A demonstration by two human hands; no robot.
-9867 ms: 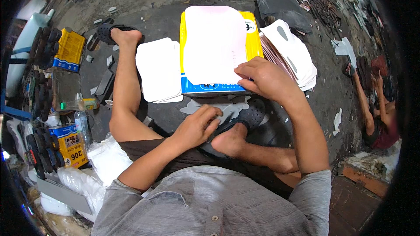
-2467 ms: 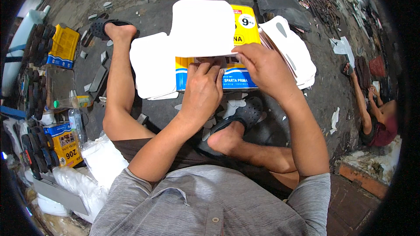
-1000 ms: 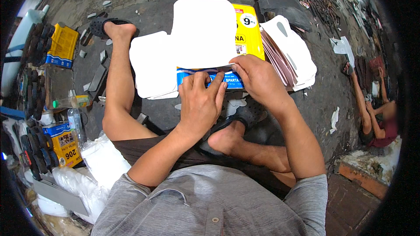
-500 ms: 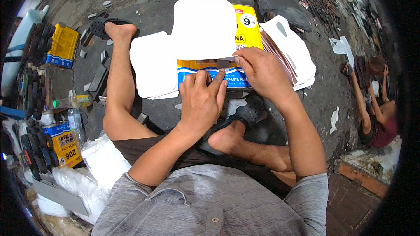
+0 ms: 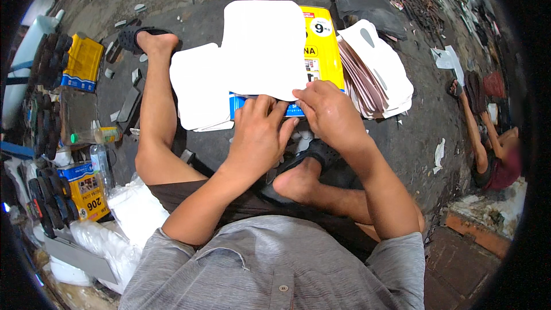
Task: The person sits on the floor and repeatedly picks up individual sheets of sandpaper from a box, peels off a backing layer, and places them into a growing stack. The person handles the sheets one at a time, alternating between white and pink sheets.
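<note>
A white flat sheet (image 5: 267,46) with rounded corners lies on a yellow and blue box (image 5: 321,46) in front of me. My left hand (image 5: 261,129) rests on the sheet's near edge, fingers bent and pressing down. Beside it, my right hand (image 5: 327,112) pinches the same near edge. Whether a small tool sits between the hands is hidden. A stack of similar white sheets (image 5: 198,89) lies to the left of the box, next to my outstretched left leg (image 5: 152,109).
A pile of white and pink cut pieces (image 5: 376,66) lies right of the box. Yellow boxes (image 5: 80,63), bottles (image 5: 94,138) and white bags (image 5: 135,212) crowd the left. Another person (image 5: 493,149) sits at the far right. Scraps litter the dark ground.
Both hands have shifted slightly along the sheet's near edge; my right hand has moved a little to the right. The sheet stays on the box.
</note>
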